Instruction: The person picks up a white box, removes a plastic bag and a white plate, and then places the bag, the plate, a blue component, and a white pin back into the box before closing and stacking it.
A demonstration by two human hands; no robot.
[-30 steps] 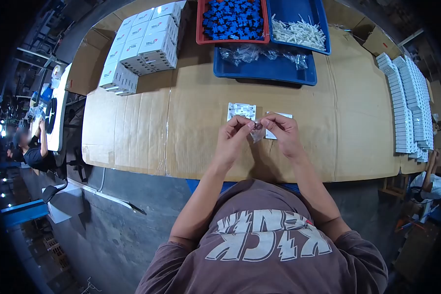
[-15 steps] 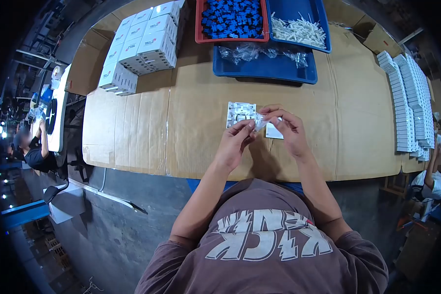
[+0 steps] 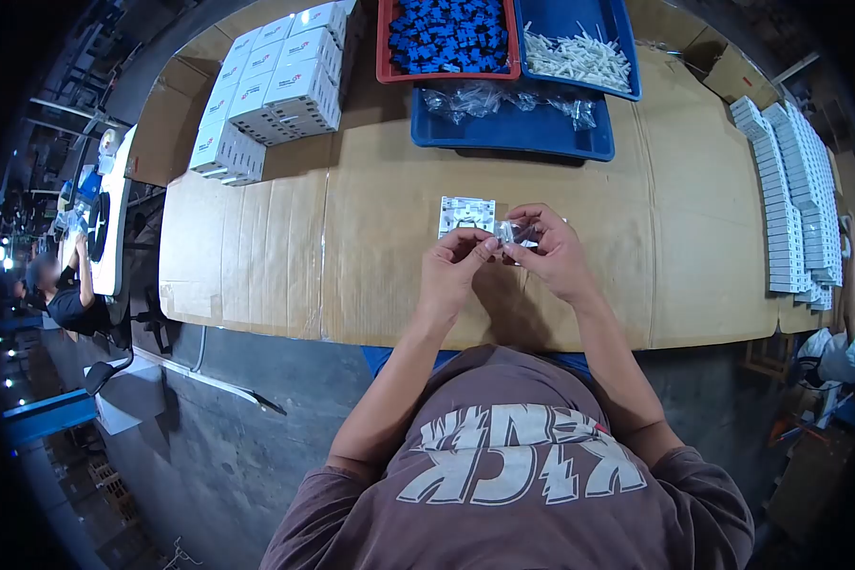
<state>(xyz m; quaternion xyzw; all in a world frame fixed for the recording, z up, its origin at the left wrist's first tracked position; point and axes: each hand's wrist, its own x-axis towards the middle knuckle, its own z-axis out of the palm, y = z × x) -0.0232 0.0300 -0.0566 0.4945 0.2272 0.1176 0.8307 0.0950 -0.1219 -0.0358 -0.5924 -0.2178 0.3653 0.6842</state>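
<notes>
With the fingers of your left hand [image 3: 449,273] and right hand [image 3: 560,264], you pinch a small clear bag [image 3: 507,231] just right of the white plate [image 3: 466,210]; beyond that plate, a blue tray [image 3: 503,141] holds crinkled clear plastic [image 3: 465,101]

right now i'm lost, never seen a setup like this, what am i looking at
No machine here: these are a person's bare left hand and right hand, seen by a camera worn on the head, looking forward and down. Together they hold a small clear plastic packet, contents unclear. A white part lies just beyond, on the cardboard-covered table. Farther back, a red tray holds blue pieces, one blue tray holds white sticks, and the lower blue tray holds clear plastic. White boxes are stacked at the left, pale blocks at the right.
</notes>
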